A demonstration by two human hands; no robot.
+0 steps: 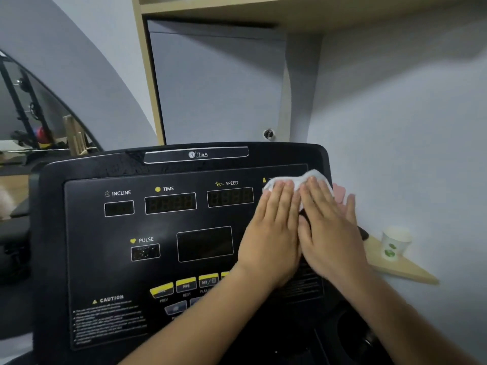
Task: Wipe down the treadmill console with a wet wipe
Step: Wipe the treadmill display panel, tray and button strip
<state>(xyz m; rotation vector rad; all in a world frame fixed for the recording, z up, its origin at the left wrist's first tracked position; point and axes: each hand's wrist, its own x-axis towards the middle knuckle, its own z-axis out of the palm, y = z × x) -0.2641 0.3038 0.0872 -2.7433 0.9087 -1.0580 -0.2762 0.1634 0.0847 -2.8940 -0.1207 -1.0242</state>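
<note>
Both hands lie flat, fingers straight: left hand and right hand press the wet wipe onto the console's upper right corner. Wiping is underway; next, probably sweep left across the displays.

Dim, soft overall, wide-angle bend at edges, maybe slight motion blur w/ hands.

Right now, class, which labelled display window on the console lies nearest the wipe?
The SPEED window, just left of the wipe under the left hand and right hand; the TIME, INCLINE and PULSE windows sit farther left.
</note>
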